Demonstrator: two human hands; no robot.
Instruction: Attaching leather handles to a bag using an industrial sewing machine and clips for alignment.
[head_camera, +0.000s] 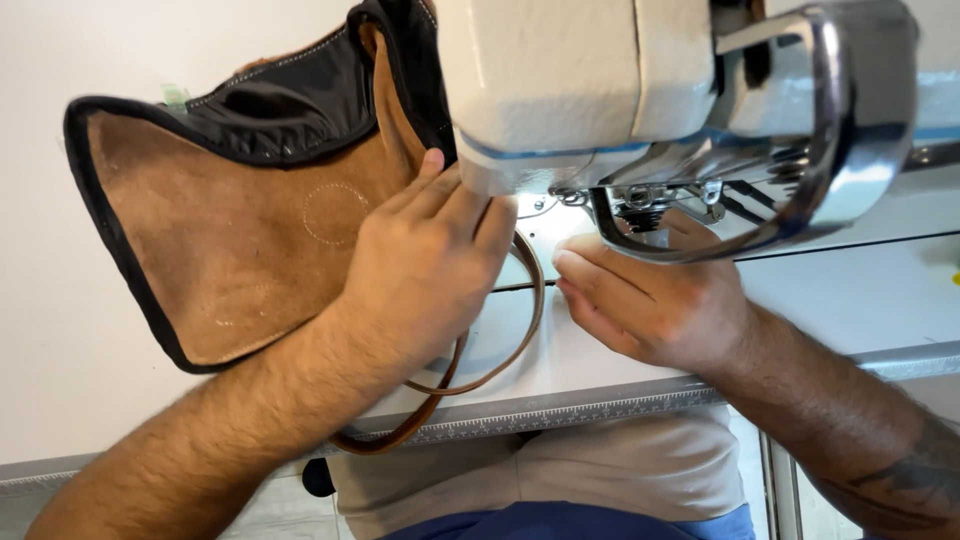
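While the tan leather piece (240, 230) with black binding fills the upper left of the frame, we press our left hand (425, 265) flat on it, fingers extended. A brown strap (500, 350) loops at centre. Our right hand (650, 300) pinches closed beneath the sewing machine head (640, 90); fingertips that near the needle risk a puncture.

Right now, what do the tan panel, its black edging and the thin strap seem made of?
Tan panel: likely suede leather, matte and napped, with stitched circles. Black edging: apparently woven synthetic fabric, slight sheen. Thin strap: probably smooth leather, glossy brown, holding its loop.
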